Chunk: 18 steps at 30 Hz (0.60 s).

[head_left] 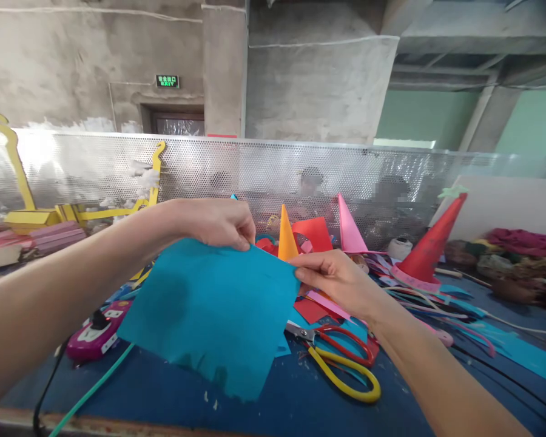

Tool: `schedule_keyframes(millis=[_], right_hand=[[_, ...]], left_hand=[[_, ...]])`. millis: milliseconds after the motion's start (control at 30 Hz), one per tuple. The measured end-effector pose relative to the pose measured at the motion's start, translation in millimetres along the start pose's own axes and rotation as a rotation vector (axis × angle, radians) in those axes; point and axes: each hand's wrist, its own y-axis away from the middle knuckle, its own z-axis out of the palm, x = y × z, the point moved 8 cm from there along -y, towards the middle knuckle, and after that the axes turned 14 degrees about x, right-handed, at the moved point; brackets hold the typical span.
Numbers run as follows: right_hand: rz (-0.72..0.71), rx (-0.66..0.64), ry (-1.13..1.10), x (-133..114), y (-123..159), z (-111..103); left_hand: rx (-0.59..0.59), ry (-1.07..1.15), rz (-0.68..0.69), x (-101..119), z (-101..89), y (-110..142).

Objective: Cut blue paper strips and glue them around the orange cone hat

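A blue sheet (222, 309), which looks like felt or paper, hangs above the dark blue table (164, 397). My left hand (221, 223) is closed on its top edge near the middle. At the sheet's upper right corner, my right hand (330, 276) pinches it between thumb and fingers. The lower edge is uneven. Just right of the sheet lie scissors (346, 358) with one red and one yellow handle, their blades partly hidden behind it.
Orange (286, 233), pink (350, 227) and red cones (432, 246) stand behind my hands. A purple power strip (97, 337) sits at left, near a yellow shape (31, 218). Scraps and cords litter the right side. A perforated metal panel (264, 164) borders the table's back.
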Motion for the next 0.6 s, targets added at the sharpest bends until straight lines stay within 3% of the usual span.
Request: schedule_keyframes(millis=[67,133,233,333,467,600], right_hand=[[0.015,-0.097,0.02,0,2,5],[-0.033,-0.102,0.144,-4,1,10],[-0.127,0.107,0.352,-15,-7,15],[-0.148,0.222,0.365,-20,-12,29],[-0.131,0.123,0.321,-16,-10,45],[-0.08,0.022,0.336,-5,4,42]], left_hand=[[0.012,-0.022,-0.006,0,4.3,1],[0.025,-0.045,0.007,3,10.7,1],[0.023,-0.004,-0.001,5,23.0,0],[0.025,0.088,-0.036,3,31.0,1],[-0.056,0.249,-0.044,-1,42.5,12],[-0.106,0.29,-0.07,-10,52.7,26]])
